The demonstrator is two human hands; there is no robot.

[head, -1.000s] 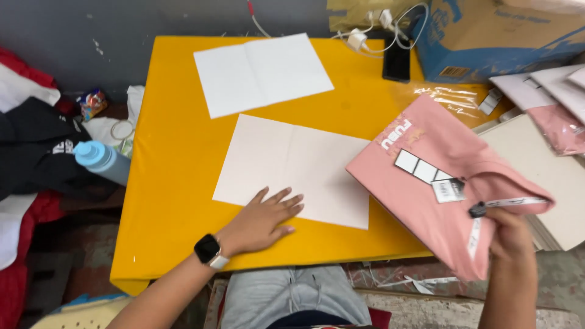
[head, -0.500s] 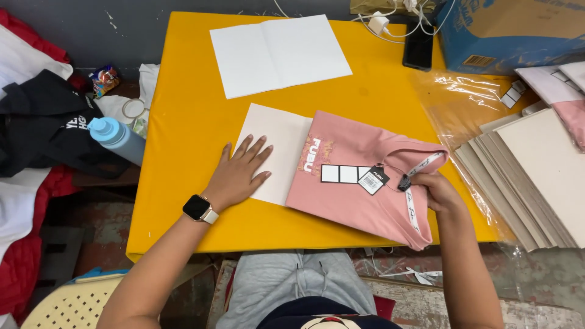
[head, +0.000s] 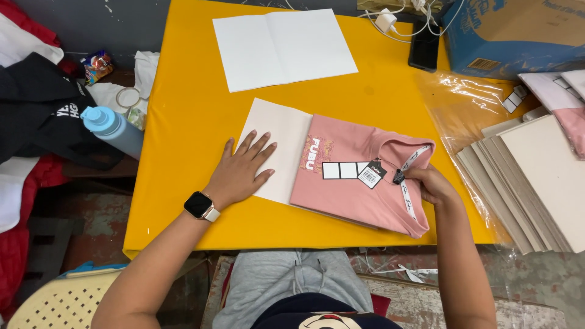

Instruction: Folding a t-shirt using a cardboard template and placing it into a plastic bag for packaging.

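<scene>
- The pink shirt (head: 356, 183), held up in the air one second ago, now lies flat on the white card (head: 275, 146) on the yellow desk (head: 189, 122).
- A black-and-white hang tag (head: 370, 175) hangs at its collar, beside a row of white squares.
- Its long axis runs left to right, collar to the right.
- Right hand (head: 431, 184): fingers closed on the collar.
- Left hand (head: 239, 172): fingers spread flat on the card.
- A blue carton (head: 518, 30) stands at the far right corner.
</scene>
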